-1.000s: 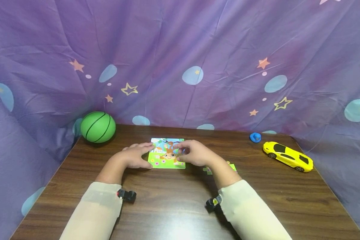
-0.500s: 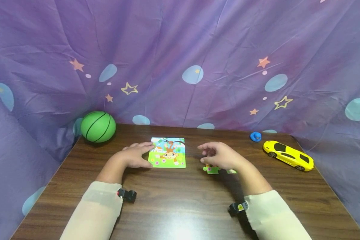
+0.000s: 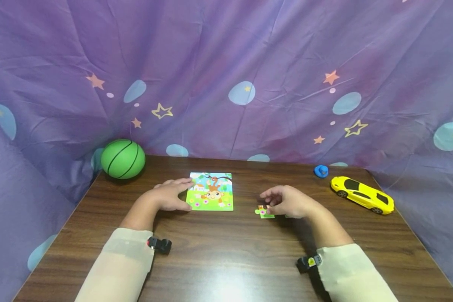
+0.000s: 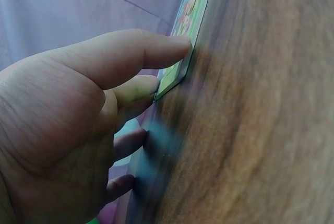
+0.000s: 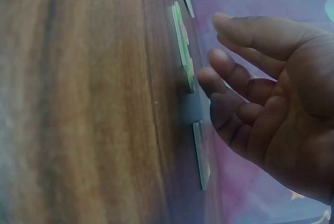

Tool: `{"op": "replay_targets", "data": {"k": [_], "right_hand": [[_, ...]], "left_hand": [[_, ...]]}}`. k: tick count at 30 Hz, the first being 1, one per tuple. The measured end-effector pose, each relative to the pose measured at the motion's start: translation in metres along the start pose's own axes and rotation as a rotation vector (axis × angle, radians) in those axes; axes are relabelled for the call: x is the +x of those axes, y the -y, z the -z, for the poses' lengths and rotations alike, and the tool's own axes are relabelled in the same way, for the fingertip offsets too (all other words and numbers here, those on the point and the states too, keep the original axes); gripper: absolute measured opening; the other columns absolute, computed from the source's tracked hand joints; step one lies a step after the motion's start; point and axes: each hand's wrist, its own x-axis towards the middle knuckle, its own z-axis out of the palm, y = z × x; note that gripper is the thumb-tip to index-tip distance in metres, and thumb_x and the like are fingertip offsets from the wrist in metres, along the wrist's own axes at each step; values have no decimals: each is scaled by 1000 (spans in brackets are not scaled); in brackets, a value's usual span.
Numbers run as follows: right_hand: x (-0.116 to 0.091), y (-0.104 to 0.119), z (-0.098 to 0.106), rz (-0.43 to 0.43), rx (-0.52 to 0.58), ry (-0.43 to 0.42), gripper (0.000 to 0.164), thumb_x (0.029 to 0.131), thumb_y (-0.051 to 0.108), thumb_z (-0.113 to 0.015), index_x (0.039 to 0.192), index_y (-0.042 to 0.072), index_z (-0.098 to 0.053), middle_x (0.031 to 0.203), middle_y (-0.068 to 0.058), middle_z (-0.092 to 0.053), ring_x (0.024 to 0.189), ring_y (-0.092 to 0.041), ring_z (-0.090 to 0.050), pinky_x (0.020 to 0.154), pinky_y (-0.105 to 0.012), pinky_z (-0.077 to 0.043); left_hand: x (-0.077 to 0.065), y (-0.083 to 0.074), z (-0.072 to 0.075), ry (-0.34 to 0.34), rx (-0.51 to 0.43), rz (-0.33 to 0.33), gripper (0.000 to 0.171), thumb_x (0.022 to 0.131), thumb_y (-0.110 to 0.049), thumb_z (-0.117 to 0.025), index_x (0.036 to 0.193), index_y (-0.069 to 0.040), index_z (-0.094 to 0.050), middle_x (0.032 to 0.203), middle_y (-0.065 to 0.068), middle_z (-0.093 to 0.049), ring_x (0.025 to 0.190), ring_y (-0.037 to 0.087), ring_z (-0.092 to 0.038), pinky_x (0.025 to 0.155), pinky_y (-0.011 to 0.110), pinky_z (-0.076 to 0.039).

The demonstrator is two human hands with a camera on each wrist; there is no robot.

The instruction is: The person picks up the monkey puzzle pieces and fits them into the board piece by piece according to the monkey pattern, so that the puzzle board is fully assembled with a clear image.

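Observation:
A square jigsaw puzzle [image 3: 211, 193] with a hanging monkey picture lies flat at the middle of the table. My left hand [image 3: 170, 196] spreads its thumb and forefinger against the puzzle's left side, touching its edge, as the left wrist view shows closely. To the right of the puzzle lies a green puzzle piece [image 3: 265, 213] with a pink flower. Over it hovers my right hand [image 3: 290, 202], fingers loosely bent and holding nothing. A second puzzle piece [image 5: 201, 156] shows edge-on in the right wrist view; in the head view my right hand mostly covers it.
A green ball [image 3: 123, 159] sits at the back left of the wooden table [image 3: 211, 256]. At the back right are a small blue toy [image 3: 321, 171] and a yellow toy car [image 3: 362, 195]. Behind the table hangs a purple patterned cloth [image 3: 211, 63].
My right hand has moved off the puzzle, to the right and slightly nearer, and is now over the loose pieces. My left hand has stayed at the puzzle's left edge.

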Motion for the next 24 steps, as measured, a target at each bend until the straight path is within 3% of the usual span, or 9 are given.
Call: {"op": "replay_targets", "data": {"k": [5, 12, 16, 24], "right_hand": [[0, -4, -2, 2, -31, 44, 51, 83, 7, -88, 131, 2, -73, 120, -13, -77, 105, -20, -71, 89, -27, -60], [2, -4, -5, -59, -89, 67, 52, 82, 4, -88, 132, 8, -73, 120, -6, -75, 107, -20, -67, 96, -40, -60], [2, -2, -6, -64, -106, 68, 51, 82, 2, -88, 130, 7, -74, 115, -5, -74, 102, -18, -66, 92, -36, -59], [2, 1, -7, 6, -134, 43, 48, 76, 1, -89, 122, 4, -75, 100, -5, -71, 91, -17, -63, 79, -27, -53]], "left_hand": [[0, 0, 0, 4, -1, 5, 94, 89, -51, -74, 170, -24, -34, 180, 1, -25, 164, 48, -22, 126, 82, -15], [0, -1, 1, 4, -7, 8, 94, 89, -50, -75, 169, -24, -34, 180, 1, -25, 164, 48, -22, 126, 81, -15], [-1, -1, 1, 1, -10, 3, 94, 88, -49, -75, 169, -23, -35, 180, 1, -25, 164, 48, -22, 126, 82, -14], [-1, 0, 0, -6, -6, -6, 95, 88, -50, -76, 169, -22, -35, 180, 2, -26, 163, 48, -23, 125, 82, -16]]}}
